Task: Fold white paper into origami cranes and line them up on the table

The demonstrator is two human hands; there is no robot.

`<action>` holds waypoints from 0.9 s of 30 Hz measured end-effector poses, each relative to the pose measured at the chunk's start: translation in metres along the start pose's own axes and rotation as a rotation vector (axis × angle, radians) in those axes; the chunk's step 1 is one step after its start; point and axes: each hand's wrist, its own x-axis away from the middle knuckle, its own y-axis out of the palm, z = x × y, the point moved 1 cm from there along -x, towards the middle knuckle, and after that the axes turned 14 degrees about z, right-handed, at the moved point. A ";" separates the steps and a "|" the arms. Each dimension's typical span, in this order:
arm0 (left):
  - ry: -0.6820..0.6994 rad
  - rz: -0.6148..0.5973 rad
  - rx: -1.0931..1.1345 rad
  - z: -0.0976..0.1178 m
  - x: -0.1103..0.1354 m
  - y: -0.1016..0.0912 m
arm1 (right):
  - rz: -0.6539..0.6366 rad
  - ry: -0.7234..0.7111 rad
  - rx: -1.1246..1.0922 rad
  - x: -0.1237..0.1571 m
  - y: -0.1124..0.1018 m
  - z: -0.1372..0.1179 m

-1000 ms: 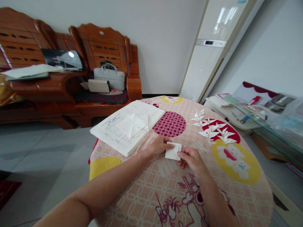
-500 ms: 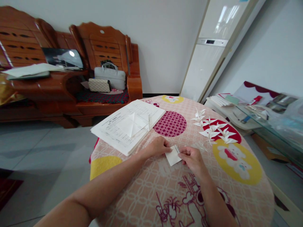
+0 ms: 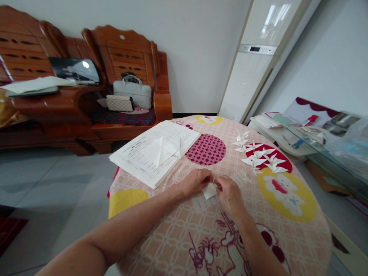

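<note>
A small folded square of white paper [image 3: 209,191] is held just over the patterned tablecloth [image 3: 172,226]. My left hand [image 3: 198,181] pinches its left upper side, and my right hand [image 3: 229,190] grips the right upper side. The fingers of both hands nearly meet and cover the paper's top part. Several folded white paper cranes [image 3: 260,155] stand to the right, beyond my right hand. Left of them, past my left hand, lies a stack of printed sheets [image 3: 138,157] with a creased white paper piece [image 3: 162,150] on top.
Wooden chairs [image 3: 129,53] with bags stand behind the table on the left. A tall white air conditioner [image 3: 247,76] rises at the back. On the right, a glass shelf [image 3: 322,153] holds papers and plastic bags close to the table edge.
My two hands have come closer together over the paper square. Its top part is now hidden behind the fingers, and less of the paper shows.
</note>
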 end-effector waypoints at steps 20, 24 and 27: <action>0.234 -0.213 -0.186 0.006 0.021 -0.024 | -0.199 -0.120 -0.210 0.009 -0.013 0.000; 0.247 -0.218 -0.177 0.005 0.022 -0.023 | -0.211 -0.133 -0.198 0.010 -0.014 -0.001; 0.253 -0.210 -0.170 0.004 0.022 -0.023 | -0.215 -0.139 -0.196 0.010 -0.015 -0.002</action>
